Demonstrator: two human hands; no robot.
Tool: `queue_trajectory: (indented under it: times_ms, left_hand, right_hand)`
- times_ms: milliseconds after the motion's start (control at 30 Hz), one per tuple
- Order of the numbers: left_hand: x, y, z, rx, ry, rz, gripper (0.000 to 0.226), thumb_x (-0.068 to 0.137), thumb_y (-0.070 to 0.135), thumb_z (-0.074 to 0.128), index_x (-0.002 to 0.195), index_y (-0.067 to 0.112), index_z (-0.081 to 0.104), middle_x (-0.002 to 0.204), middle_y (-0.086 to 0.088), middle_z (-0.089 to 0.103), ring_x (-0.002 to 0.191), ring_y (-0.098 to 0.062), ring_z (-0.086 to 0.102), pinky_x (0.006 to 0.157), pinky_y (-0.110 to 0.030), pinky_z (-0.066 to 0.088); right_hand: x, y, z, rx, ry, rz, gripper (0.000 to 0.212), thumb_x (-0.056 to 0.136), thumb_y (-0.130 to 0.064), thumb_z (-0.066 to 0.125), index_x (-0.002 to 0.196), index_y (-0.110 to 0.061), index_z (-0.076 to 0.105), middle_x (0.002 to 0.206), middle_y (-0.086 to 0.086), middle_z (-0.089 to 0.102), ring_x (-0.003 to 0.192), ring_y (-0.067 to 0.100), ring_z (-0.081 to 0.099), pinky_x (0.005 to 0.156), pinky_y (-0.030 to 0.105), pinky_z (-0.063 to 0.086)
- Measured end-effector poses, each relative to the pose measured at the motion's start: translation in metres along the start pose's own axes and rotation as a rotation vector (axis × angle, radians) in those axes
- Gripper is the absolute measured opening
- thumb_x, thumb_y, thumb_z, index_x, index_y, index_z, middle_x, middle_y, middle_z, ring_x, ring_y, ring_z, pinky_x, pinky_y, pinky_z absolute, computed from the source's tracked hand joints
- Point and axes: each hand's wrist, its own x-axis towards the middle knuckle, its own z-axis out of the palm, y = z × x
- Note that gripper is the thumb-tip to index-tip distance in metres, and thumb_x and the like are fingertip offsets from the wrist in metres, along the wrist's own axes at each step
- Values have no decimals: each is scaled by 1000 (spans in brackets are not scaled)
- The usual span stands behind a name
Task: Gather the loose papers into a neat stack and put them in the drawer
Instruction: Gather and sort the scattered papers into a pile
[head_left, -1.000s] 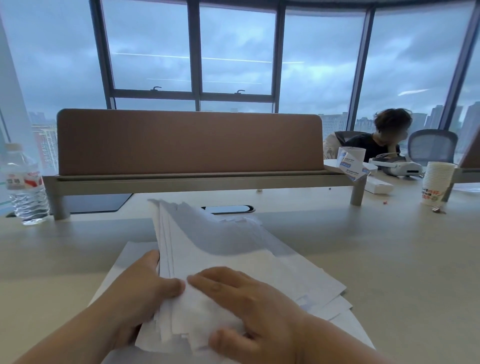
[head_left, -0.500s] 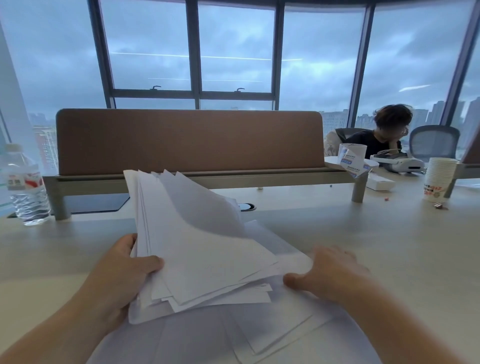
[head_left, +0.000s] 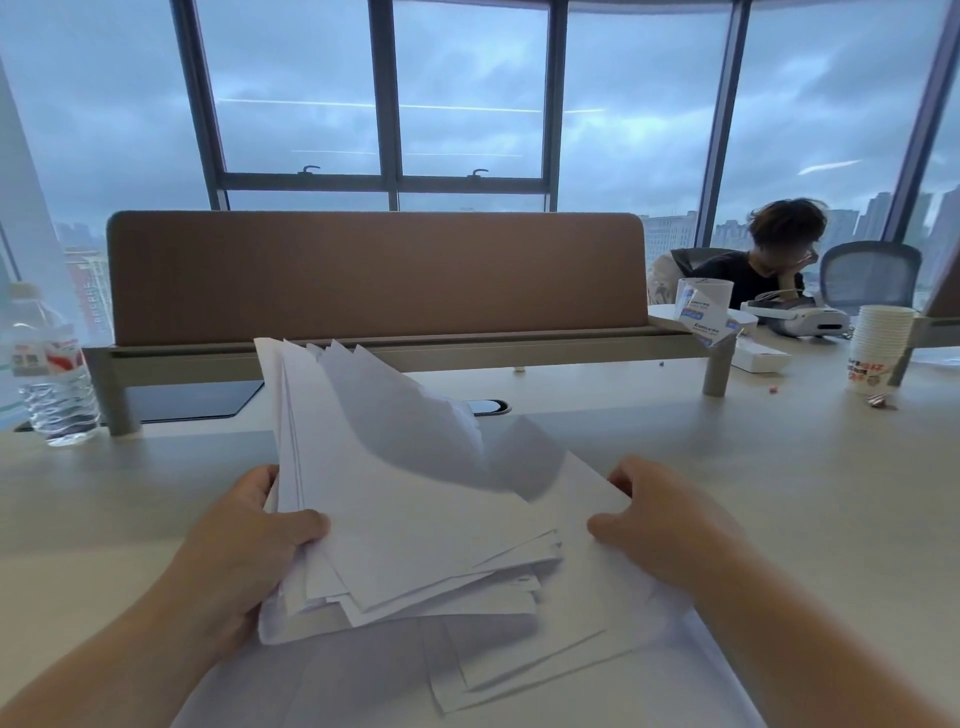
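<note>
Papers look blank; bottle label unreadable.

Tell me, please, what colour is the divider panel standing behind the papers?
The divider panel is a plain muted brown with no pattern, seen best in the head view.

Dim, cool daylight comes from the windows ahead under an overcast sky, backlighting the scene. The raised papers cast a soft grey shadow on the sheets beneath. Wide-angle distortion bends the window frames at the edges. The water bottle at far left looks soft
</note>
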Motion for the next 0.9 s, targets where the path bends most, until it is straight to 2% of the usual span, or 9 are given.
queue_trajectory:
  times_ms: [133, 233, 300, 400, 467, 567, 733, 833, 900]
  left_hand:
    - [-1, -1, 0, 9, -6, -1, 34, 89, -7, 68, 110, 20, 64, 103, -9, 78, 84, -34, 77, 67, -39, 59]
    - [-2, 0, 2, 13, -10, 1, 33, 90, -5, 68, 108, 22, 63, 104, -8, 77, 86, -34, 76, 69, -41, 60]
    - [-3, 0, 2, 0, -11, 0, 33, 91, -6, 67, 107, 22, 62, 103, -9, 76, 86, -34, 76, 66, -39, 59]
    - [-3, -1, 3, -9, -8, 0, 33, 92, -7, 67, 106, 22, 63, 104, -9, 76, 87, -35, 76, 67, -40, 59]
    - [-2, -1, 3, -9, -10, -1, 33, 91, -6, 68, 106, 23, 63, 105, -10, 77, 88, -36, 76, 73, -45, 62]
    - [-1, -2, 3, -26, -12, -5, 35, 91, -8, 67, 106, 24, 63, 105, -12, 77, 87, -38, 77, 78, -50, 63]
    - [-2, -2, 5, -42, -15, -1, 33, 92, -7, 66, 110, 20, 62, 104, -13, 76, 85, -37, 76, 68, -40, 59]
    - [-2, -1, 7, -52, -16, 6, 36, 92, -7, 65, 118, 17, 61, 105, -12, 75, 86, -35, 74, 65, -37, 57]
    - [-3, 0, 8, -67, -25, 7, 35, 92, -7, 65, 116, 18, 61, 105, -11, 74, 86, -35, 74, 63, -36, 58]
  right_hand:
    - [1, -3, -1, 274, 30, -31, 11, 75, -34, 69, 86, -28, 68, 82, -8, 72, 79, 16, 69, 80, 42, 61]
    - [-5, -10, -4, 493, -55, -39, 12, 75, -24, 73, 85, -23, 77, 80, -2, 78, 81, 24, 75, 83, 47, 63]
    - [-8, -12, -5, 456, -138, -32, 19, 70, -28, 71, 86, -20, 77, 79, 1, 78, 81, 25, 75, 82, 45, 63]
    - [-6, -8, -4, 180, -176, -17, 14, 77, -27, 66, 87, -21, 73, 80, -3, 74, 77, 17, 71, 73, 30, 58]
    - [-2, -4, -3, 31, -113, -13, 9, 82, -27, 61, 83, -22, 69, 79, -6, 70, 75, 14, 67, 65, 25, 51]
    - [4, 1, -8, 9, 11, -1, 8, 84, -24, 59, 78, -21, 64, 75, -5, 66, 72, 14, 63, 61, 26, 44]
    - [3, 6, -18, 157, 366, -56, 10, 84, -22, 60, 77, -23, 67, 70, -8, 67, 69, 17, 63, 64, 31, 51]
    - [0, 3, -20, 223, 589, -146, 12, 87, -19, 62, 86, -22, 74, 78, -6, 70, 75, 22, 64, 68, 35, 55]
    - [-1, 0, -20, 274, 735, -214, 13, 89, -17, 65, 95, -20, 75, 87, -1, 73, 80, 22, 65, 72, 34, 55]
